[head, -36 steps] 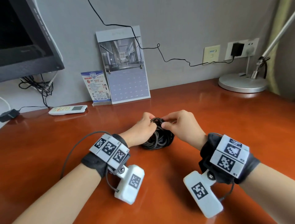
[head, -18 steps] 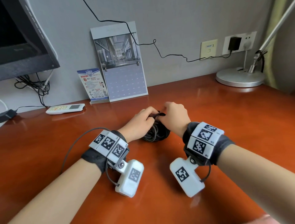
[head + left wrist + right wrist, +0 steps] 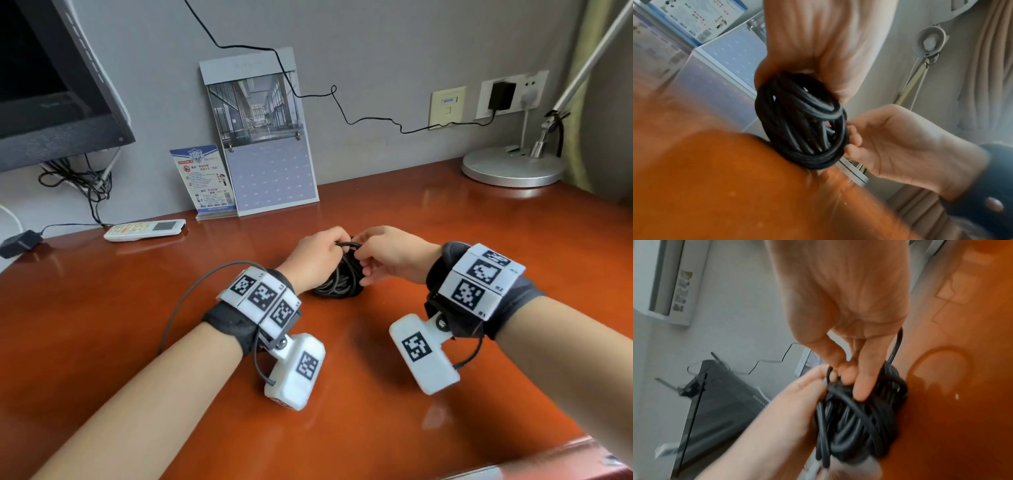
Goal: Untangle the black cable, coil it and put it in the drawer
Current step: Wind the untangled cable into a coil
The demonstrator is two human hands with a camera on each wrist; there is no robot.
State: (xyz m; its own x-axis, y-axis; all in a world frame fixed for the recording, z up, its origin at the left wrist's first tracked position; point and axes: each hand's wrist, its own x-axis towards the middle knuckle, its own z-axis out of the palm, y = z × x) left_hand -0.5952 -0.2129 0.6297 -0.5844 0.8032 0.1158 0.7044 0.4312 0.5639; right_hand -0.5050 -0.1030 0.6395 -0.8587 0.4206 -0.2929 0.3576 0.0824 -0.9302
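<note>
Bright, glossy desk (image 3: 445,240) glare; wrist views motion-blurred.

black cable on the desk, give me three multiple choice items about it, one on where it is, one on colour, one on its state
1. Where is the black cable?
A. on the desk between both hands
B. hanging from the lamp
C. on top of the remote

2. What colour is the desk under it?
A. white
B. reddish orange-brown
C. green

3. What state is the cable in?
A. stretched out straight
B. cut into loose pieces
C. a bundle of loops crossing each other

Answers:
1. A: the head view shows the bundle resting on the desk with the left hand and right hand gripping its top.
2. B: the glossy wood reads reddish orange-brown in all three views.
3. C: the left wrist view shows many strands looped and overlapping in one bundle.
</note>
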